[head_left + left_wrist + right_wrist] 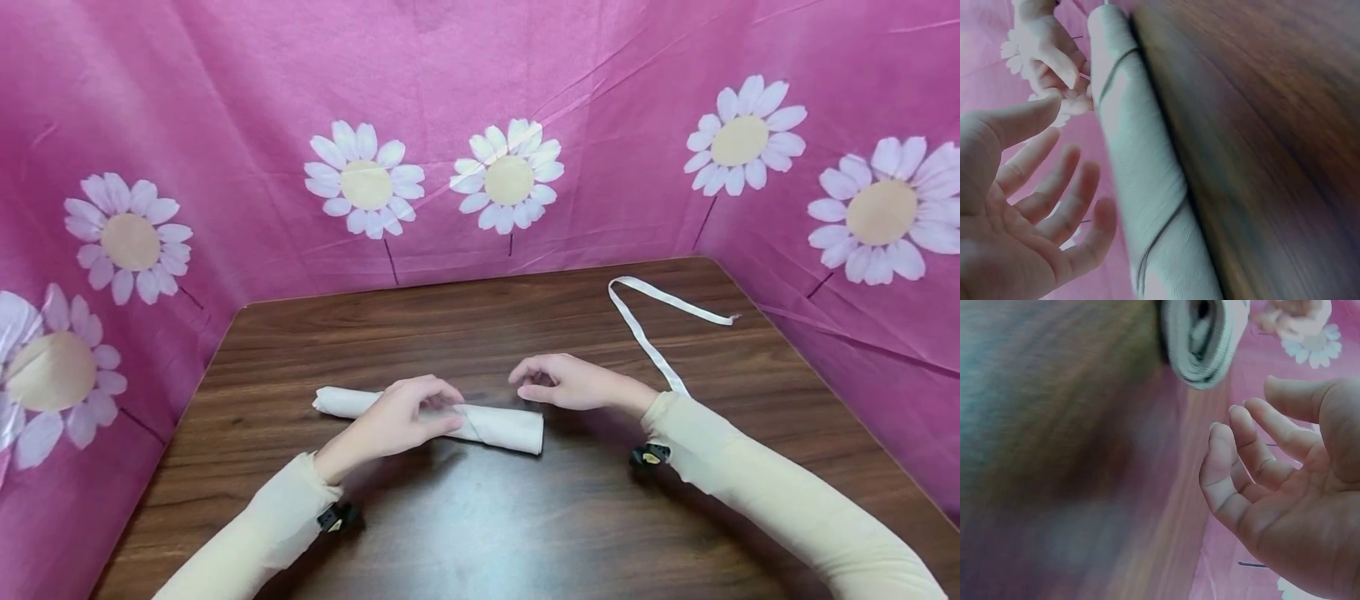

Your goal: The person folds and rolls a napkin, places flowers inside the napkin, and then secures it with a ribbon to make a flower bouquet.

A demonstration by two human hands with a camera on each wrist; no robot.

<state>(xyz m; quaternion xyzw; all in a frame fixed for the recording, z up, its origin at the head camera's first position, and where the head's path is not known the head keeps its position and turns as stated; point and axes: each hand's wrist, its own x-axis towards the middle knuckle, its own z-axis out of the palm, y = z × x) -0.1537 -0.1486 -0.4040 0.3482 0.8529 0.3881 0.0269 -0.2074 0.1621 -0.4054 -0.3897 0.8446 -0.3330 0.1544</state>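
A cream cloth roll point(504, 427) lies on the table, tilted slightly so its right end is nearer to me. My left hand point(405, 417) hovers at the roll's middle, hiding part of it. In the left wrist view the fingers of my left hand point(1041, 212) are spread and loosely bent beside the roll point(1141, 150), with nothing in the palm. Dark slanting lines cross the roll's surface there. Just beyond the roll's right end is my right hand point(573, 382), relaxed and holding nothing. The right wrist view shows the roll's layered open end point(1200, 365) past my right fingertips.
A narrow white strap point(641, 333) lies bent at the back right of the brown wooden table point(480, 533), partly hidden by my right forearm. Pink cloth point(247, 100) with daisies hangs around the back and sides. Each wrist carries a small black device point(649, 456).
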